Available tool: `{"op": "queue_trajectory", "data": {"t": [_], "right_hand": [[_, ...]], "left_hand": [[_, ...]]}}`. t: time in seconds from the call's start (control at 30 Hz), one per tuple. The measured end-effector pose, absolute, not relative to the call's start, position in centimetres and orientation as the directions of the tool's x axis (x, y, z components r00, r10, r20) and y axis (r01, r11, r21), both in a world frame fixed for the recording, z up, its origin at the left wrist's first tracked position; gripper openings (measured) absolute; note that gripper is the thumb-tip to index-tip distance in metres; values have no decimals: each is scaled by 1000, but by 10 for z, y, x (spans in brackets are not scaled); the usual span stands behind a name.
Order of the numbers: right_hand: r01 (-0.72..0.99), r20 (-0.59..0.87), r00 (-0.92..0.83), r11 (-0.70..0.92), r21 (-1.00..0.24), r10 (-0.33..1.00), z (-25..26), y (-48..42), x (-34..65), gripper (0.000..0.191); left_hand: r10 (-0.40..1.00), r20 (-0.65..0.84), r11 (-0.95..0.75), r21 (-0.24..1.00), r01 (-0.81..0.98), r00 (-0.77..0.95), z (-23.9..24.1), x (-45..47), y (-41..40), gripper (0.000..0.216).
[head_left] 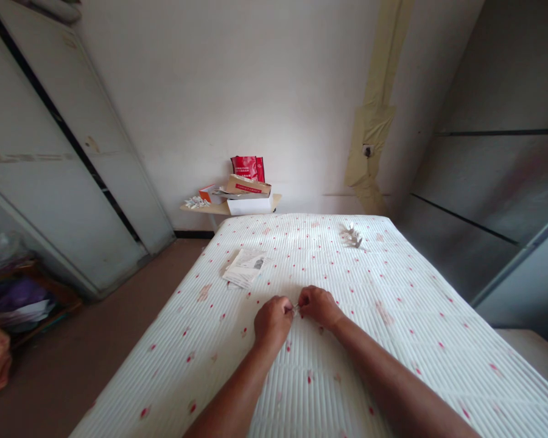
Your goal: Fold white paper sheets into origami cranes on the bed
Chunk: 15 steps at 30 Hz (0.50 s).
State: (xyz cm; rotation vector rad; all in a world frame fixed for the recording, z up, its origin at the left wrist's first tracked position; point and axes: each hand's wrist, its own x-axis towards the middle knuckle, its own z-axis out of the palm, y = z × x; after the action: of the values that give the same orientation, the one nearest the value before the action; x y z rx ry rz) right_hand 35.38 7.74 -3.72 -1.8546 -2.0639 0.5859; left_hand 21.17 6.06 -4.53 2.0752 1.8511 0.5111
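Note:
My left hand (274, 319) and my right hand (318, 305) meet above the middle of the covered surface, fingers closed in a pinch. Between their fingertips is a small whitish folded piece of paper (296, 311), mostly hidden, so its exact shape cannot be told. Beyond my left hand lies a small stack of printed newspaper sheets (245, 268), cut to rectangles. Farther off to the right, a little heap of folded paper pieces (352, 236) rests on the white cover (329, 377) with its red spots.
Against the wall, a low shelf (217, 209) carries a white box (249, 205), a red bag (248, 168) and a pile of white paper pieces (197, 202). Cabinets (95, 152) stand at left, a grey panelled unit (479, 176) at right. A wall socket (368, 150) is behind.

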Motion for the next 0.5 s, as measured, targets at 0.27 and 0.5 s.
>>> {"op": "queue_trajectory", "data": {"t": [0.27, 0.5], "right_hand": [[863, -70, -123, 72, -499, 990, -36, 77, 357, 11], [890, -36, -85, 60, -452, 996, -33, 71, 351, 9]], "left_hand": [[995, 19, -96, 439, 893, 98, -43, 213, 59, 6], [994, 28, -111, 425, 898, 110, -42, 213, 59, 5]]}}
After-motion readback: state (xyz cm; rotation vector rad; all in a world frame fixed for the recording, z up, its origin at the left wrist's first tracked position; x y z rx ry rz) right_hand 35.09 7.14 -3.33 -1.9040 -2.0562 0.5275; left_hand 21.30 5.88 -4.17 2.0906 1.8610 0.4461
